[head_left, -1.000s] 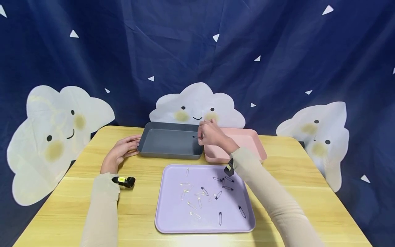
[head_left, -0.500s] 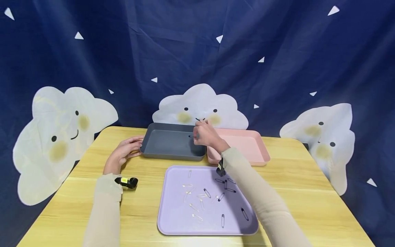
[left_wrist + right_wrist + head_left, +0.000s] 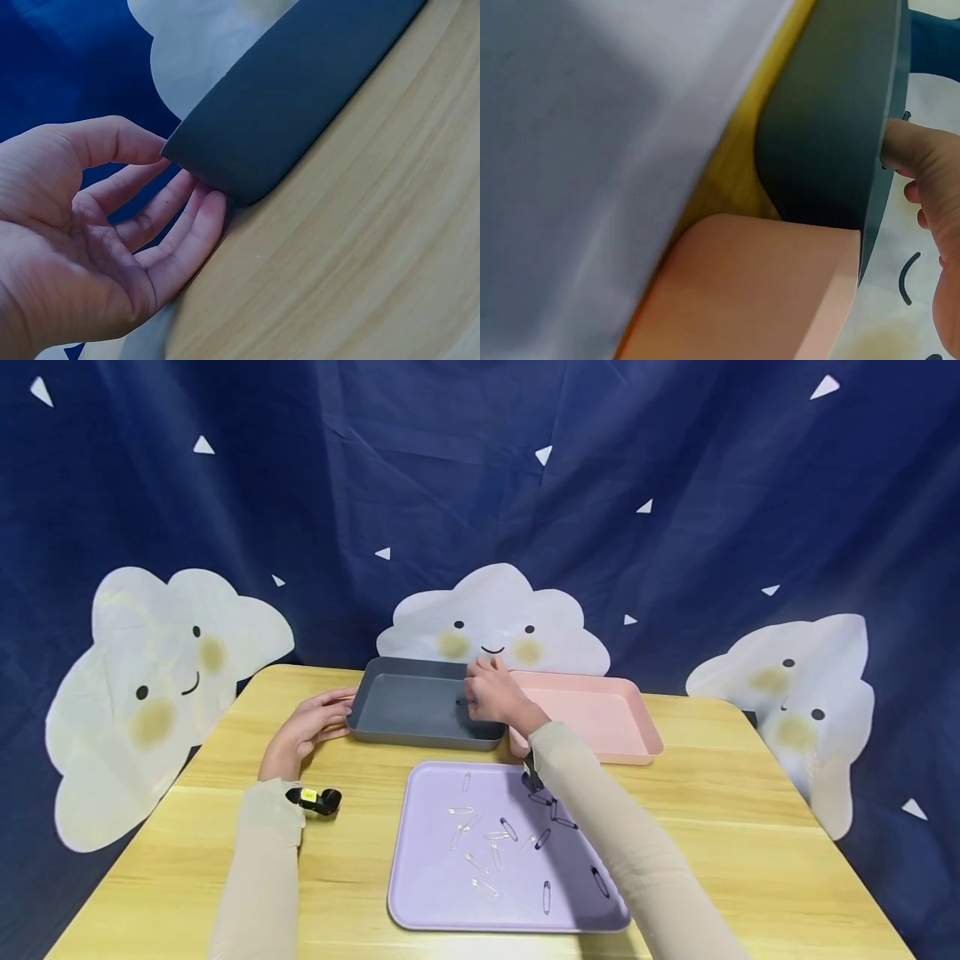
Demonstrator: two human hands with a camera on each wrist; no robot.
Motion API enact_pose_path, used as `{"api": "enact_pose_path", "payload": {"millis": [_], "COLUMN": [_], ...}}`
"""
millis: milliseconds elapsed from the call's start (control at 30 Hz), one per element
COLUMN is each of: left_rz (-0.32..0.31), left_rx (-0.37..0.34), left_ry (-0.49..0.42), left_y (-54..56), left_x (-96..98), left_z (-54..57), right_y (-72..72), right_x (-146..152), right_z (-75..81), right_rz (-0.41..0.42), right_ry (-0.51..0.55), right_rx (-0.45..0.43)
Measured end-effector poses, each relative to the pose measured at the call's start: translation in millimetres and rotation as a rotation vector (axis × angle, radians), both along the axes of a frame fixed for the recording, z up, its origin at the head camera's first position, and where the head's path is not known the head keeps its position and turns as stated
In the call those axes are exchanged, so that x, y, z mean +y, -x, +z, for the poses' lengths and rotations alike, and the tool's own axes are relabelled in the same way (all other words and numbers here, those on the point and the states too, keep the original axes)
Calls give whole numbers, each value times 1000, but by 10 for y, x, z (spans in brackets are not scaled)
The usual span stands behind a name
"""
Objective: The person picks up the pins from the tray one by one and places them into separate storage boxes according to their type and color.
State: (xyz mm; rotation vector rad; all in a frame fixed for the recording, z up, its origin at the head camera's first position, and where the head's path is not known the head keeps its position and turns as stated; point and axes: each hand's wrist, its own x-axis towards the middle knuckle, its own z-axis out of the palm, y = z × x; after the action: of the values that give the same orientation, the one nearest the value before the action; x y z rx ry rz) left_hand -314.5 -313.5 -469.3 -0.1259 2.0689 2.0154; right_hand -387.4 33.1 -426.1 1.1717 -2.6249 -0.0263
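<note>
My right hand point(image 3: 495, 692) pinches a dark safety pin point(image 3: 460, 702), low over the right end of the dark grey tray point(image 3: 408, 706). Only a small part of that pin shows past the fingers. At the grey tray's left end, my left hand point(image 3: 315, 722) touches the end wall with loosely bent fingers point(image 3: 180, 247), one fingertip right at the rim corner. In front, a lilac tray point(image 3: 420, 902) bears several loose safety pins: gold ones point(image 3: 484, 887) mostly on its left, black ones point(image 3: 547, 897) mostly on its right.
A pink tray point(image 3: 600, 718) stands right beside the grey one, partly behind the right wrist. All three trays lie on a wooden table point(image 3: 337, 877). A dark blue curtain point(image 3: 450, 460) with clouds hangs behind its far edge. The right sleeve point(image 3: 622, 835) crosses the lilac tray's right side.
My right hand has moved left, from the seam between the grey and pink trays to over the grey tray, and slightly lower, still pinching the pin. The left hand stays at the grey tray.
</note>
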Motion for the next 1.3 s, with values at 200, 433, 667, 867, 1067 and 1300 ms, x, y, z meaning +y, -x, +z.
{"api": "enact_pose_path", "payload": {"millis": [200,433,667,867,1067,1300], "left_rz": [8,4,0,0,-1,-5], "left_rx": [-18,-18,-1,-6,-15,-20], "left_ry": [21,-10,14,23,29,1], "left_y": [16,-8,6,7,32,56], "left_x": [-4,19,13,1,2,-15], "left_z": [-2,42,2,5,-9,-13], "right_y": [5,-5,-2,-3,-16,-98], "right_x": [-13,8,60,101,133,173], "right_z": [-47,-73,-87,-74,-61,-3], "right_rz": [29,1,-46,-39,-27,1], "right_ry": [-46,-45,-26,-13,8,91], "right_rx": [36,4,-79,-67,-72,-94]}}
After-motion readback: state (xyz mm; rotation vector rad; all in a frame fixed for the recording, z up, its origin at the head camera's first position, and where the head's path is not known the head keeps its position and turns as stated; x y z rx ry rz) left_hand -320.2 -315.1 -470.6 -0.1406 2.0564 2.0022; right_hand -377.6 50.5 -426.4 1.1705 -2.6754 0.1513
